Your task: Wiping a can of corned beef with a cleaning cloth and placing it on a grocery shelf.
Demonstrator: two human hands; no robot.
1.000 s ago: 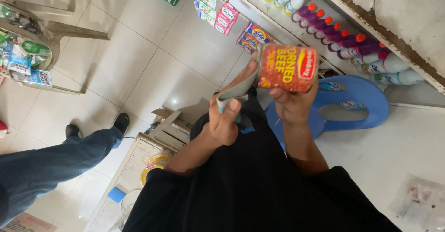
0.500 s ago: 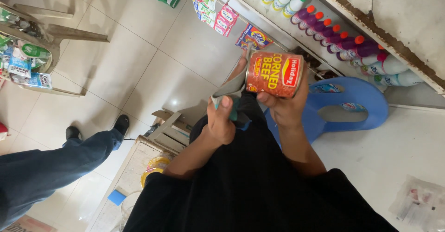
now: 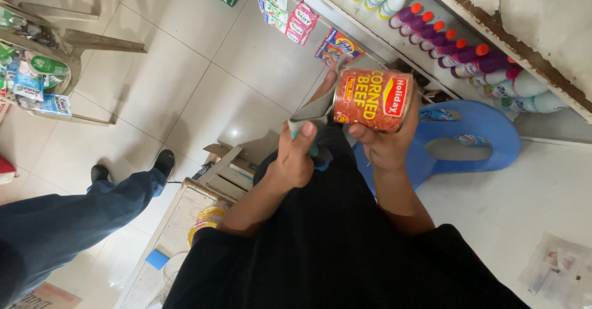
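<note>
While right hand point(image 3: 387, 145) grips red can point(image 3: 372, 100), I log left hand point(image 3: 296, 160) clutching cloth point(image 3: 306, 119) at rim; wiping unfinished

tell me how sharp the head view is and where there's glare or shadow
Head view: the red can in the right hand is sharp; the left hand with the grey cloth is also clear. A soft glare spot sits on the floor tile. The chair casts a faint shadow. The edges look stretched.
</note>
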